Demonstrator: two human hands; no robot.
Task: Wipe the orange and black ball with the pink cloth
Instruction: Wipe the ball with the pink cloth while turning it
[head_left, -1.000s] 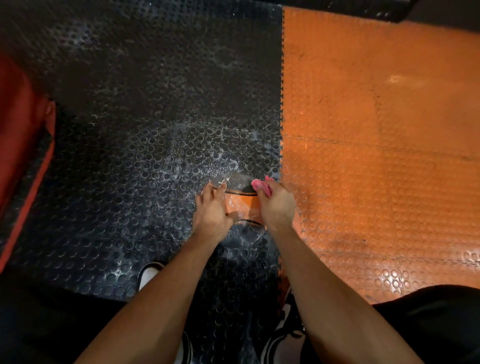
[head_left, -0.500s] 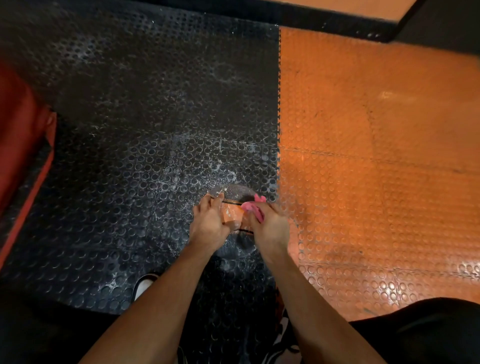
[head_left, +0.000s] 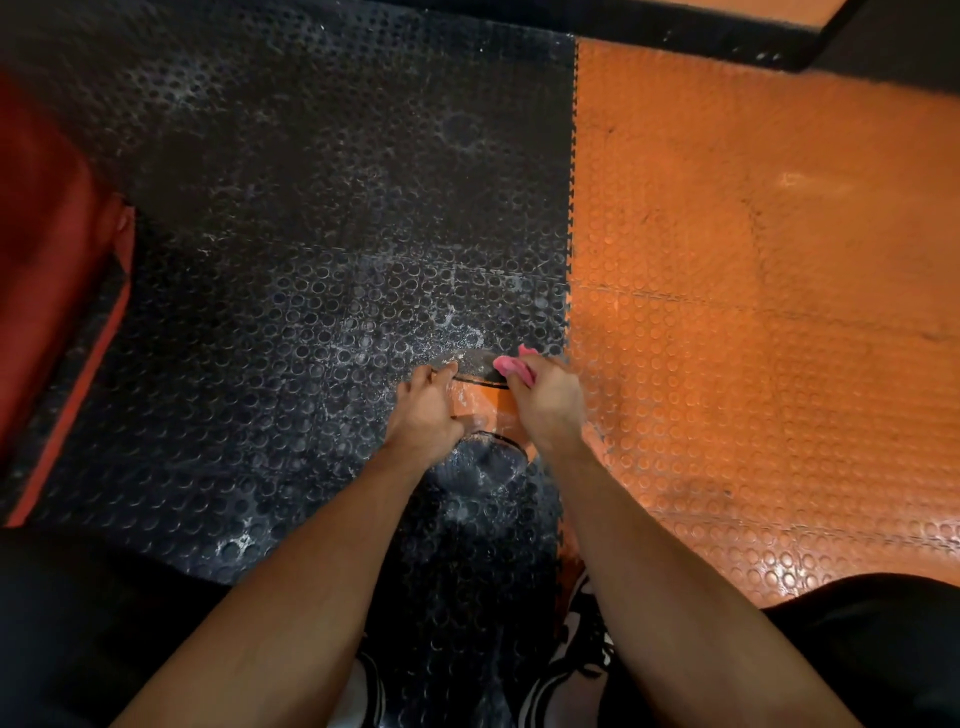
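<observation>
Wiping underway: ball (head_left: 485, 402) at centre frame, left hand (head_left: 423, 413) grip steadying it; right hand (head_left: 548, 400) grip clenching pink cloth (head_left: 511, 365) on its dusty black upper panel.

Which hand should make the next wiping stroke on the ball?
Right. The right hand already holds the pink cloth against the ball; the left hand steadies it.

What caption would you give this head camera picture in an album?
Left hand steadies an orange and black ball on studded floor tiles while the right hand presses a pink cloth to it.
</observation>
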